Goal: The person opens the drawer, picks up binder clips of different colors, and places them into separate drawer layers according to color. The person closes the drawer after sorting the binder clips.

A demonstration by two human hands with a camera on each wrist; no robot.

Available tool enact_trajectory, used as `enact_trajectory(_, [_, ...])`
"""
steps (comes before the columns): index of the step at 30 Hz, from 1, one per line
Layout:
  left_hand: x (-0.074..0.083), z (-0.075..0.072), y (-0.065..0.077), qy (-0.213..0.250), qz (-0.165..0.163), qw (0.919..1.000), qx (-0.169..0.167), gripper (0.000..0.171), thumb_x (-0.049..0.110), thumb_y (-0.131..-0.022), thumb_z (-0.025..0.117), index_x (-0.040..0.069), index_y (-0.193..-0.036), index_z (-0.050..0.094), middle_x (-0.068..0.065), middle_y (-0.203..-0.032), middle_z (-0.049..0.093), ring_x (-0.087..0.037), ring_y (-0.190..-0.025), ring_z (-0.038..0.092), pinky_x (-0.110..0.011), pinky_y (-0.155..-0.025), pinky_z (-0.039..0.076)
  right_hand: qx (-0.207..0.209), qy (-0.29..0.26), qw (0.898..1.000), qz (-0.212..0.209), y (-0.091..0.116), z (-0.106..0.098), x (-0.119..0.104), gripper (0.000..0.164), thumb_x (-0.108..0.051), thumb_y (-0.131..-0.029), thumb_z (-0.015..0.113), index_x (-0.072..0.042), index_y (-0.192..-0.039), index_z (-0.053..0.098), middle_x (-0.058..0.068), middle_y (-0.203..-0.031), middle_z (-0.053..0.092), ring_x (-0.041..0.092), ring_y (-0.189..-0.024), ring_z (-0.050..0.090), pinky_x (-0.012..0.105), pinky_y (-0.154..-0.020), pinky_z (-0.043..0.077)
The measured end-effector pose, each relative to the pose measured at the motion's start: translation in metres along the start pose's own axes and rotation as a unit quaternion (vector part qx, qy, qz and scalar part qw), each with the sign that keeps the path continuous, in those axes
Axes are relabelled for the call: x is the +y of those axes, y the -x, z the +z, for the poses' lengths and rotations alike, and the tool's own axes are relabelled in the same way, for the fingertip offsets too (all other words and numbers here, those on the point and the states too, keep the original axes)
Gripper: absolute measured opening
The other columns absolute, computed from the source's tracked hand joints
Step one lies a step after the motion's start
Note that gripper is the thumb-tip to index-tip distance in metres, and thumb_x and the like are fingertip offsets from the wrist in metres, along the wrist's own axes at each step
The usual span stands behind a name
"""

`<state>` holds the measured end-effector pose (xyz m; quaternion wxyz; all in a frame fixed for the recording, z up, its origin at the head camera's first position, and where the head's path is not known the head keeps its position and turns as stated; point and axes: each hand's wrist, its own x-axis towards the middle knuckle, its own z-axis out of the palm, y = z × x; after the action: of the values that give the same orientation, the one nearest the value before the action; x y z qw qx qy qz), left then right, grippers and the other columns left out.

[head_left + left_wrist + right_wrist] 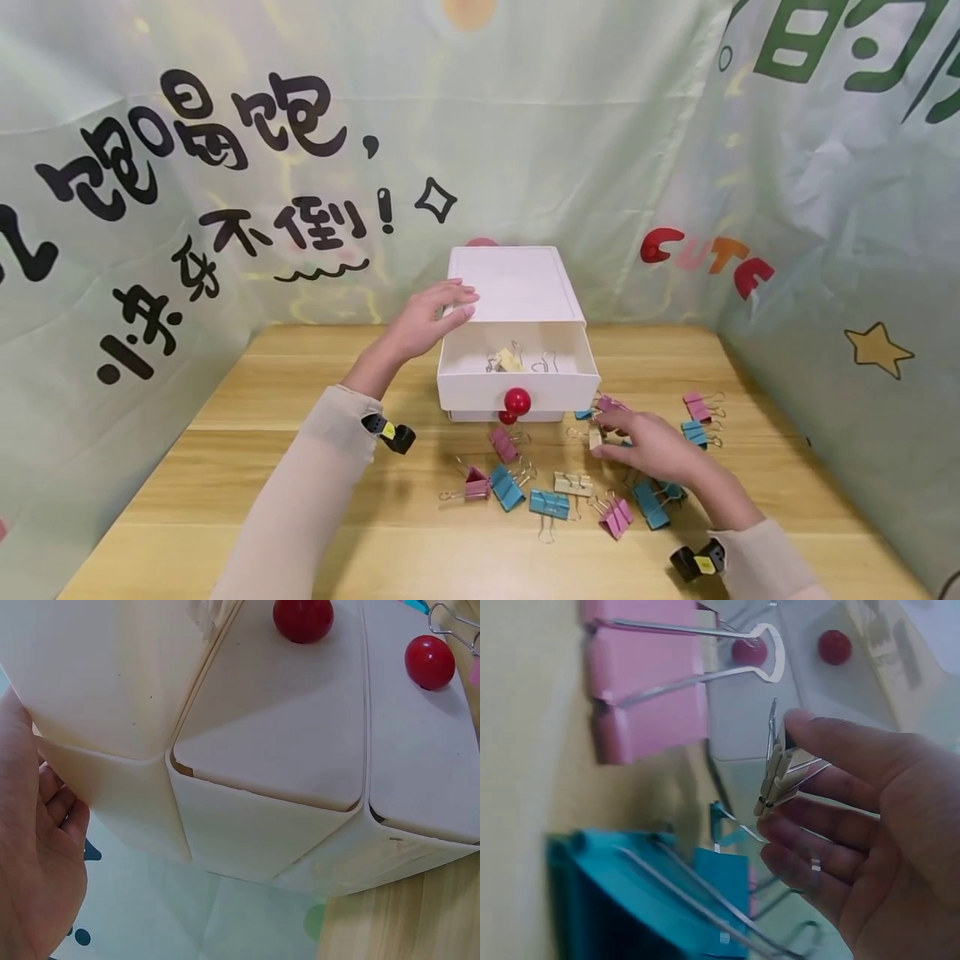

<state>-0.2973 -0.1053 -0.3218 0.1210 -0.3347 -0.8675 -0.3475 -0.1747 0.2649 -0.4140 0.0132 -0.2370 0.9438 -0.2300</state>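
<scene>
A white drawer box (517, 283) stands at the back of the table, its top drawer (465, 391) pulled out. Inside lie a pale yellow binder clip (509, 360) and a few wire handles. My left hand (431, 321) rests on the box's upper left edge, also seen in the left wrist view beside the box's side wall. To the right of the drawer, my right hand (652, 446) pinches a cream binder clip (778, 778) between thumb and fingers. Close around it are a pink binder clip (649, 679) and a teal binder clip (630, 892).
Several pink, teal and cream binder clips lie scattered before the box, among them a teal one (550, 503) and a pink one (617, 517). Red round knobs (517, 402) stick out from the drawer fronts. A printed cloth (570, 158) hangs behind the wooden table (225, 475).
</scene>
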Motion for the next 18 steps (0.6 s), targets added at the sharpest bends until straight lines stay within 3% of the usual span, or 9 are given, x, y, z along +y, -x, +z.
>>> enact_trajectory(5, [0.000,0.001,0.000,0.003,0.001,1.0000,0.001,0.042,0.041,-0.099,0.053,0.014,-0.130,0.064,-0.001,-0.140,0.055,-0.017,-0.139,0.035,-0.043,-0.116,0.024,0.019,0.006,1.000,-0.019,0.004,-0.016,-0.002,0.054,-0.044,-0.092,0.066,-0.006,-0.130,0.062,0.016,-0.132,0.060,0.031,-0.108,0.063,0.049,-0.086,0.053])
enact_trajectory(11, [0.000,0.001,0.000,0.006,0.005,1.0000,0.000,0.043,0.042,-0.099,0.052,0.013,-0.129,0.064,-0.001,-0.139,0.056,-0.017,-0.139,0.036,-0.043,-0.116,0.025,0.040,0.020,0.999,-0.025,0.007,-0.038,-0.009,0.045,-0.039,-0.091,0.068,-0.013,-0.128,0.065,-0.002,-0.113,0.068,0.019,-0.096,0.063,0.039,-0.073,0.053])
enact_trajectory(18, [-0.001,0.001,0.000,0.009,0.004,0.9999,-0.001,0.044,0.041,-0.099,0.052,0.012,-0.130,0.064,-0.002,-0.140,0.055,-0.018,-0.140,0.035,-0.044,-0.116,0.024,0.057,0.015,0.998,-0.038,0.007,-0.066,-0.021,0.048,-0.036,-0.092,0.069,-0.006,-0.129,0.063,0.012,-0.122,0.066,0.035,-0.108,0.063,0.056,-0.088,0.051])
